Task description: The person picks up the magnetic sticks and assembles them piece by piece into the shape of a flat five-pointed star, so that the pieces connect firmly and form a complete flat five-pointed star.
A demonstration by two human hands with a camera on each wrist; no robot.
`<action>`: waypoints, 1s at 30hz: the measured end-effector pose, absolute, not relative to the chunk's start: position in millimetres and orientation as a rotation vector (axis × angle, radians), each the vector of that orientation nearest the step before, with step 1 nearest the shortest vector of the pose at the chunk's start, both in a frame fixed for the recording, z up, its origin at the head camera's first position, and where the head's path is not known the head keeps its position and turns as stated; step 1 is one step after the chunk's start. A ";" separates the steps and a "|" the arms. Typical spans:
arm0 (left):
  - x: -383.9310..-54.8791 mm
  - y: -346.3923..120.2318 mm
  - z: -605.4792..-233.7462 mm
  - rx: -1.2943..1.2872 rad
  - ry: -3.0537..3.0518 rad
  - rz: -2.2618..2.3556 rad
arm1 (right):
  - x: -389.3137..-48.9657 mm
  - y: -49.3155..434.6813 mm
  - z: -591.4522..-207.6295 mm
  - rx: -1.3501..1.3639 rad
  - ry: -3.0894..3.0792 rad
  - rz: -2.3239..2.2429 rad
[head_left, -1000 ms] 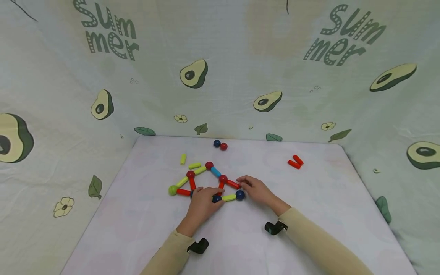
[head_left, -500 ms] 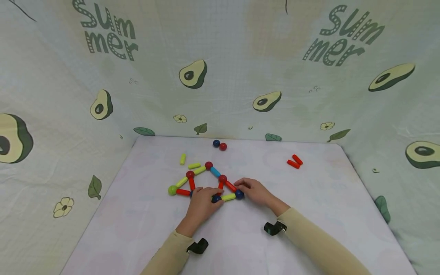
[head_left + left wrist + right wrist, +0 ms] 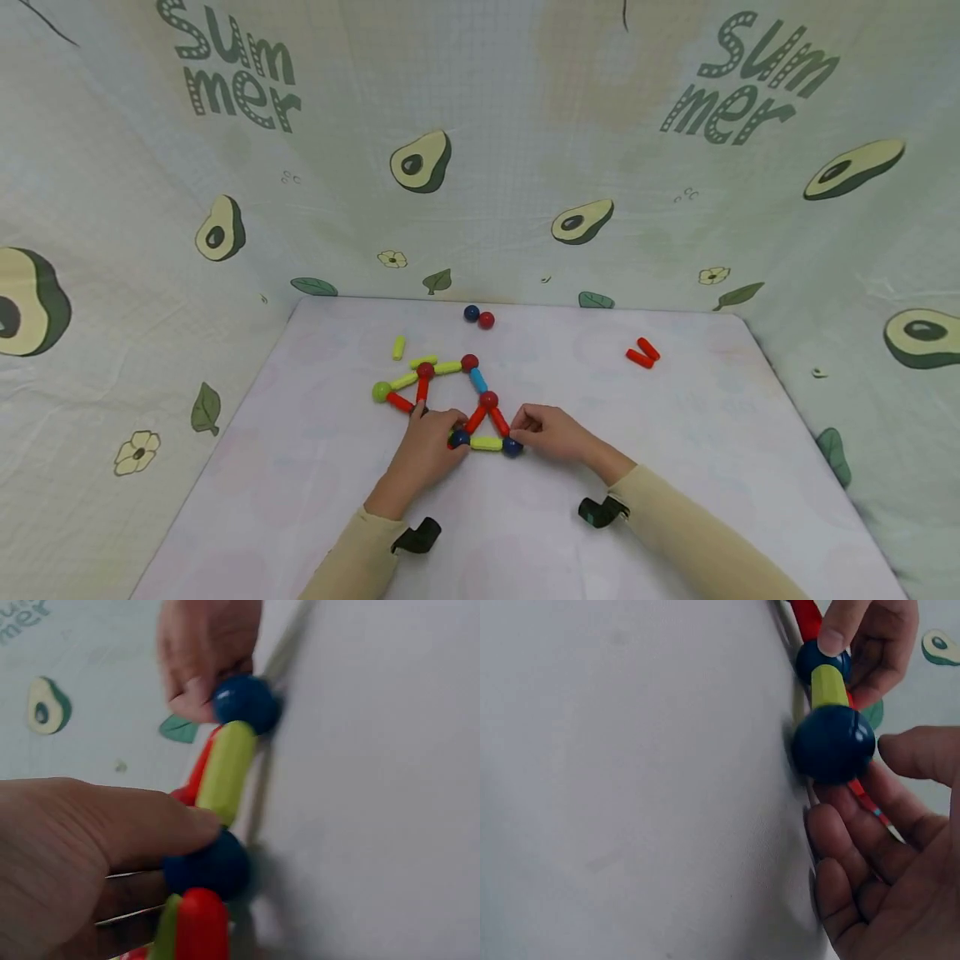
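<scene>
A flat frame of coloured magnetic sticks and balls lies on the table. My left hand (image 3: 423,446) pinches a dark blue ball (image 3: 210,864) at its near side, with the thumb on top. A yellow-green stick (image 3: 487,444) joins that ball to another dark blue ball (image 3: 833,744) at the right corner. My right hand (image 3: 551,429) holds the lower end of a red stick (image 3: 498,421) beside this corner ball. That stick runs up to a red ball (image 3: 488,400). Farther left are a lime green ball (image 3: 381,392) and more sticks; my left hand hides part of the frame.
A loose yellow-green stick (image 3: 399,347) lies at the back left; another (image 3: 423,362) lies close behind the frame. A loose dark blue ball (image 3: 471,313) and red ball (image 3: 486,320) sit near the back edge. Two red sticks (image 3: 640,358) lie to the right.
The right red stick has swung down to the right corner ball, with my right hand following. The frame has turned and shifted: its near right side came toward me, its left end moved back.
</scene>
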State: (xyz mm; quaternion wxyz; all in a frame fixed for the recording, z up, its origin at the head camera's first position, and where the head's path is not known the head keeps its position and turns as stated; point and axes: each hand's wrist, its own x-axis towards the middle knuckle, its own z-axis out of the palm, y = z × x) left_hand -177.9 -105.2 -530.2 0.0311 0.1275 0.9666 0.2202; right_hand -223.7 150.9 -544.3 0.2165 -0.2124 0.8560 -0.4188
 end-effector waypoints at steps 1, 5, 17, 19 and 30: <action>-178.0 -109.7 -528.5 0.408 2.960 0.662 | -221.5 150.7 -544.1 -0.632 2.338 -1.150; -178.6 -121.4 -521.7 0.397 2.911 0.609 | -216.3 151.2 -544.0 -0.736 2.233 -1.130; -188.9 -72.2 -525.7 0.175 2.992 0.668 | -247.9 180.0 -546.7 -0.460 2.616 -1.203; -191.3 -67.9 -528.1 0.127 3.021 0.686 | -258.6 196.2 -548.2 -0.336 2.723 -1.199; -195.9 -68.0 -535.1 0.173 3.031 0.747 | -296.4 288.5 -549.2 0.058 3.290 -0.696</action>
